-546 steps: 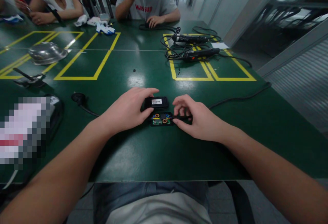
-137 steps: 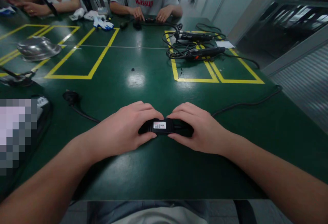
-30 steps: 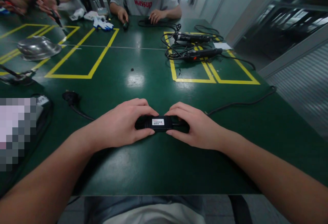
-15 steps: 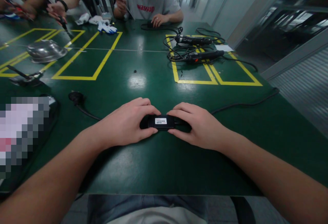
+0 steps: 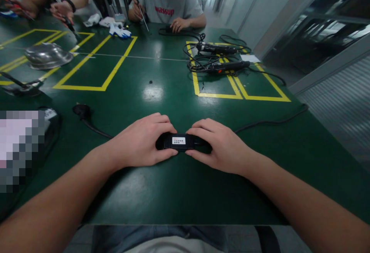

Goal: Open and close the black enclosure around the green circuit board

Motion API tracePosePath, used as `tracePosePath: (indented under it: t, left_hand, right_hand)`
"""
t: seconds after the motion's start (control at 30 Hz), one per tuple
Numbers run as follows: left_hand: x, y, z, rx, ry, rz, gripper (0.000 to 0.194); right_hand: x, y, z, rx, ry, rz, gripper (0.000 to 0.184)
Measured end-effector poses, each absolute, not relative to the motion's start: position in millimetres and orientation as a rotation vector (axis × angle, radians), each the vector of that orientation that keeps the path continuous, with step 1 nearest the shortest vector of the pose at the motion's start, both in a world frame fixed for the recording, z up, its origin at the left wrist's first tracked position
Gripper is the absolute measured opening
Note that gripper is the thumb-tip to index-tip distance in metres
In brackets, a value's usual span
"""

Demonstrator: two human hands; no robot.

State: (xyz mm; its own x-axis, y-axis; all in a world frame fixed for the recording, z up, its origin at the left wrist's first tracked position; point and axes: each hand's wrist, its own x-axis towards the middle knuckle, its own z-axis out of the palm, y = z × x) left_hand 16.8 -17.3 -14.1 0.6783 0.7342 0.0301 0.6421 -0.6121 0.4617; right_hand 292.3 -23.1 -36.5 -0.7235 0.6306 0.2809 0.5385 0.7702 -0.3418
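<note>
A small black in-line power box with a white label lies on the green table in front of me. My left hand pinches its left end between thumb and fingers. At its right end, my right hand grips it the same way. A black power cord comes out past my right hand and runs to the table's right edge. Beyond my left wrist, another length of cord ends in a black plug. My fingers hide both ends of the box.
Two black corded power tools lie at the far right among yellow tape lines. To the left are a metal bowl and a dark-handled tool. A blurred-out device sits near left. Across the table, a co-worker holds a screwdriver; white-blue gloves lie nearby.
My hands keep the same grip on the box. The view has shifted slightly, and the co-worker's screwdriver across the table stands more upright.
</note>
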Motion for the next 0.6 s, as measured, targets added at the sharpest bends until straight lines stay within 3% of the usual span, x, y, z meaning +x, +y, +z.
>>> tracePosePath:
  t: [0.13, 0.27, 0.33, 0.43, 0.6]
  left_hand:
    - [15, -17, -14, 2.439, 1.05, 0.353, 0.027]
    - [16, -16, -9, 2.362, 1.032, 0.443, 0.034]
    - [16, -14, -10, 2.349, 1.141, 0.464, 0.041]
    - [16, -8, -17, 2.344, 1.342, 0.469, 0.049]
    - [13, -1, -26, 2.352, 1.446, 0.364, 0.049]
  right_hand:
    - [292, -24, -35, -0.933, -2.606, 0.342, 0.034]
    - [293, -26, -36, -0.99, -2.575, 0.368, 0.073]
    - [293, -27, -36, -1.048, -2.51, 0.405, 0.082]
    - [292, -29, -35, -1.11, -2.475, 0.433, 0.07]
    - [290, -28, -31, -1.055, -2.566, 0.405, 0.022]
